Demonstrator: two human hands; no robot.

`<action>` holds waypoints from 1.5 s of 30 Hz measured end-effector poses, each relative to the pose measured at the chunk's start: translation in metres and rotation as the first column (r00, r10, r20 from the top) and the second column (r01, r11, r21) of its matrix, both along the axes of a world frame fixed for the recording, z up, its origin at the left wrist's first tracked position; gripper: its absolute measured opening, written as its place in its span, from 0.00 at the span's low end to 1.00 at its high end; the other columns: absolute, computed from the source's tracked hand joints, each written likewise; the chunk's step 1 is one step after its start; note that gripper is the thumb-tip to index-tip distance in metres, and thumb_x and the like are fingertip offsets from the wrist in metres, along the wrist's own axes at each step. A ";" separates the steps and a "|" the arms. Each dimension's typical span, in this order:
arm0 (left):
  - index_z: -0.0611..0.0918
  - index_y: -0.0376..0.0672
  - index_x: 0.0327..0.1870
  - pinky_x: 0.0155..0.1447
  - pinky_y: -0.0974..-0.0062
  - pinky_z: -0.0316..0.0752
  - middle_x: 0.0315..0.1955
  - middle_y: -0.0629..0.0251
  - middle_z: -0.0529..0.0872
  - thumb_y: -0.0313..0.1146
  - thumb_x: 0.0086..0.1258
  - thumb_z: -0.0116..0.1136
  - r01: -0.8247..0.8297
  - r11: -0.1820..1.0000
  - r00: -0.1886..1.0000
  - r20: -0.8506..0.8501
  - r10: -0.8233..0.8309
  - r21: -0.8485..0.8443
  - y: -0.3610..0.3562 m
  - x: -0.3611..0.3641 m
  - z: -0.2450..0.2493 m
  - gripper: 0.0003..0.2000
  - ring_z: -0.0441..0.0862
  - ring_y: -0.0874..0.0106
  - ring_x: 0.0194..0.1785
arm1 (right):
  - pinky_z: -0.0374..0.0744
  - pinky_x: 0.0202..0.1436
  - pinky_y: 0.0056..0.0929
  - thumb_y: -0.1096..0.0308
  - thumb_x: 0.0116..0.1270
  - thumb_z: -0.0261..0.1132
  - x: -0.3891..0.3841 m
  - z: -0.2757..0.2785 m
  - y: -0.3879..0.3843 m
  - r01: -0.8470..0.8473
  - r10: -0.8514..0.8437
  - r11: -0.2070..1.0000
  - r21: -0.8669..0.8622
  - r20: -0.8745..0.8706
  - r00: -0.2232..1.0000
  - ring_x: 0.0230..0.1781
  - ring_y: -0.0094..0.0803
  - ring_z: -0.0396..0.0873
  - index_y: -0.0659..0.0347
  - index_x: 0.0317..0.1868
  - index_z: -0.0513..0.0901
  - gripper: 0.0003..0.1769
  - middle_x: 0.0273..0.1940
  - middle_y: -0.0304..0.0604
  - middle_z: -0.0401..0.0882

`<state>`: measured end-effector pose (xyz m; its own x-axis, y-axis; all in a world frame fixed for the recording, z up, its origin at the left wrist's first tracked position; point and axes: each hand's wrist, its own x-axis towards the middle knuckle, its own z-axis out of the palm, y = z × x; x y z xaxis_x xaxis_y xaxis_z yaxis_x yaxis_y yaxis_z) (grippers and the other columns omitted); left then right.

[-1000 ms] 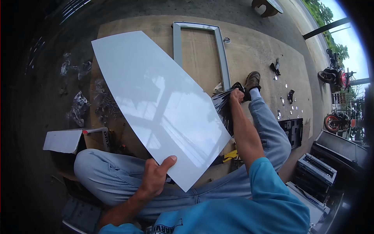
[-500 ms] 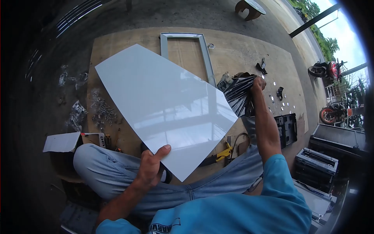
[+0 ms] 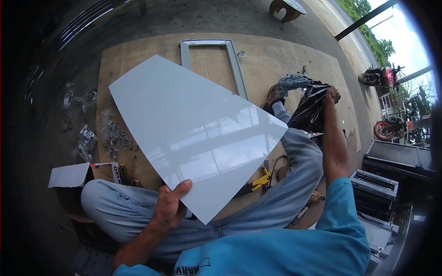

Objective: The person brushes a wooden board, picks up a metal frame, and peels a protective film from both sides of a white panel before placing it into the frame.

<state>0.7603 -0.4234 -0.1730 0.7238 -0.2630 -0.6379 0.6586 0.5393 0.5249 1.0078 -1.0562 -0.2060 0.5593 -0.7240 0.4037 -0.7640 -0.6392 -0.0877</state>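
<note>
A glossy white panel (image 3: 193,133) lies tilted over my lap, reflecting the roof beams and sky. My left hand (image 3: 170,202) grips its lower left edge, thumb on top and fingers underneath. Off to the right, my right hand (image 3: 332,95) is closed on a bunched sheet of black plastic film (image 3: 311,110), which stretches from my fist toward the panel's right corner. Crumpled grey-blue film (image 3: 294,82) trails at its far side, near my foot (image 3: 275,96). Where the black film meets the panel is partly hidden behind the panel's edge.
A grey rectangular frame (image 3: 185,55) lies on the plywood board (image 3: 138,50) beyond the panel. Loose screws (image 3: 117,133) and clear plastic bags (image 3: 86,140) are at the left. Yellow-handled pliers (image 3: 261,180) rest by my thigh. Aluminium frames (image 3: 375,184) are stacked at the right.
My right hand has pulled the black film farther right, away from the panel. My right knee has risen and shows beside the panel. The left hand keeps its hold.
</note>
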 end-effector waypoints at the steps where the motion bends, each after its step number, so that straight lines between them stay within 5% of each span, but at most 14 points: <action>1: 0.72 0.29 0.52 0.51 0.69 0.77 0.43 0.55 0.80 0.31 0.64 0.59 0.004 1.000 1.000 -0.006 -0.004 0.000 0.006 -0.002 -0.001 0.19 0.80 0.67 0.46 | 0.75 0.52 0.40 0.51 0.61 0.51 -0.001 0.010 -0.012 0.069 -0.232 0.936 0.344 0.459 0.858 0.50 0.49 0.78 0.67 0.42 0.80 0.25 0.49 0.58 0.79; 3: 0.73 0.29 0.51 0.52 0.69 0.76 0.43 0.54 0.80 0.30 0.63 0.57 -0.030 0.999 0.999 -0.022 0.030 0.024 0.027 -0.006 -0.003 0.18 0.80 0.66 0.47 | 0.75 0.51 0.42 0.48 0.63 0.49 -0.037 0.068 -0.014 0.071 -0.320 0.909 0.410 0.580 0.749 0.47 0.51 0.79 0.68 0.43 0.80 0.29 0.46 0.59 0.79; 7: 0.73 0.30 0.52 0.57 0.66 0.73 0.43 0.55 0.81 0.31 0.63 0.55 -0.060 0.991 0.983 -0.167 0.080 0.122 0.027 -0.014 -0.014 0.18 0.79 0.64 0.49 | 0.71 0.56 0.37 0.46 0.66 0.52 -0.066 0.092 -0.004 -0.159 0.083 0.979 0.127 0.464 0.882 0.48 0.48 0.77 0.65 0.48 0.78 0.28 0.46 0.55 0.80; 11: 0.70 0.32 0.56 0.57 0.65 0.72 0.47 0.56 0.79 0.34 0.66 0.54 -0.076 0.992 0.973 -0.211 0.096 0.102 0.035 -0.020 -0.019 0.21 0.78 0.63 0.51 | 0.70 0.54 0.32 0.49 0.62 0.63 -0.127 0.057 0.076 -0.540 0.519 0.639 0.547 0.211 0.828 0.50 0.35 0.74 0.62 0.50 0.77 0.26 0.49 0.46 0.78; 13: 0.67 0.34 0.61 0.58 0.65 0.71 0.52 0.56 0.76 0.41 0.70 0.52 -0.154 0.980 0.960 -0.213 0.179 0.129 0.041 -0.028 -0.021 0.25 0.76 0.62 0.54 | 0.69 0.57 0.31 0.54 0.61 0.65 -0.147 0.044 0.125 -0.098 0.337 0.355 0.930 -0.030 0.941 0.52 0.32 0.73 0.62 0.57 0.74 0.28 0.53 0.45 0.76; 15: 0.65 0.34 0.62 0.59 0.65 0.71 0.54 0.56 0.75 0.44 0.70 0.51 -0.182 0.981 0.956 -0.221 0.192 0.063 0.048 -0.031 -0.027 0.26 0.75 0.62 0.56 | 0.68 0.59 0.30 0.59 0.60 0.66 -0.170 0.021 0.126 -0.369 0.740 0.279 0.886 0.046 0.671 0.54 0.30 0.72 0.62 0.61 0.71 0.30 0.55 0.44 0.74; 16: 0.64 0.35 0.63 0.60 0.65 0.71 0.55 0.56 0.74 0.47 0.71 0.50 -0.202 0.979 0.954 -0.229 0.193 -0.017 0.051 -0.034 -0.030 0.28 0.74 0.62 0.57 | 0.67 0.61 0.31 0.64 0.60 0.66 -0.176 0.016 0.123 -0.292 0.597 0.249 0.923 0.091 0.797 0.55 0.32 0.72 0.62 0.62 0.69 0.30 0.56 0.45 0.74; 25: 0.66 0.32 0.61 0.56 0.67 0.75 0.53 0.52 0.76 0.50 0.70 0.50 -0.133 0.965 0.964 -0.195 0.179 0.226 0.052 -0.036 -0.037 0.30 0.76 0.62 0.55 | 0.73 0.40 0.29 0.69 0.57 0.63 -0.112 0.061 0.012 -0.542 0.645 0.448 0.711 0.162 0.747 0.38 0.30 0.78 0.64 0.49 0.72 0.19 0.38 0.52 0.83; 27: 0.66 0.32 0.61 0.56 0.67 0.75 0.53 0.52 0.76 0.50 0.70 0.50 -0.127 0.967 0.963 -0.206 0.173 0.221 0.054 -0.036 -0.040 0.29 0.77 0.62 0.54 | 0.72 0.47 0.36 0.58 0.64 0.56 -0.101 0.061 -0.075 -0.455 0.435 0.833 0.315 0.134 0.890 0.41 0.43 0.79 0.58 0.53 0.74 0.20 0.37 0.53 0.81; 28: 0.66 0.32 0.60 0.55 0.67 0.75 0.52 0.52 0.76 0.50 0.70 0.50 -0.119 0.971 0.964 -0.212 0.163 0.207 0.054 -0.037 -0.041 0.29 0.77 0.62 0.54 | 0.72 0.49 0.44 0.55 0.67 0.50 -0.094 0.047 -0.146 -0.186 0.088 0.943 -0.277 -0.332 0.939 0.44 0.51 0.77 0.55 0.55 0.74 0.21 0.43 0.56 0.79; 29: 0.66 0.32 0.60 0.55 0.67 0.75 0.52 0.52 0.76 0.50 0.70 0.50 -0.122 0.971 0.965 -0.204 0.165 0.206 0.053 -0.036 -0.041 0.29 0.77 0.62 0.54 | 0.71 0.53 0.49 0.57 0.68 0.48 -0.099 0.079 -0.078 0.101 -0.260 0.892 -0.440 -0.316 0.912 0.49 0.56 0.75 0.53 0.56 0.74 0.20 0.48 0.57 0.77; 32: 0.67 0.31 0.60 0.54 0.67 0.76 0.52 0.52 0.76 0.49 0.70 0.50 -0.142 0.955 0.965 -0.177 0.192 0.259 0.050 -0.036 -0.041 0.28 0.78 0.63 0.53 | 0.71 0.56 0.44 0.58 0.67 0.51 -0.076 0.081 -0.086 -0.289 0.267 0.947 -0.138 -0.157 0.951 0.49 0.51 0.77 0.56 0.55 0.76 0.20 0.47 0.56 0.79; 36: 0.67 0.31 0.60 0.54 0.66 0.76 0.51 0.52 0.77 0.48 0.70 0.50 -0.120 0.965 0.971 -0.176 0.163 0.234 0.047 -0.035 -0.039 0.28 0.78 0.63 0.53 | 0.77 0.38 0.26 0.63 0.65 0.58 -0.075 0.068 0.110 -0.557 0.679 0.378 0.740 0.188 0.710 0.35 0.26 0.80 0.65 0.51 0.79 0.18 0.36 0.42 0.82; 45: 0.69 0.31 0.58 0.54 0.68 0.76 0.50 0.53 0.78 0.49 0.71 0.49 -0.113 0.951 0.978 -0.136 0.157 0.287 0.051 -0.039 -0.048 0.27 0.79 0.64 0.52 | 0.77 0.42 0.36 0.69 0.63 0.58 -0.073 0.004 0.314 -0.481 0.998 0.038 0.876 -0.057 -0.025 0.34 0.40 0.82 0.69 0.51 0.78 0.17 0.36 0.57 0.82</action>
<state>0.7217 -0.3726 -0.2211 0.6267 0.0327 -0.7786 0.6746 0.4773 0.5631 0.9349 -0.7421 -0.2023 0.6883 0.5506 -0.4724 0.2494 -0.7911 -0.5586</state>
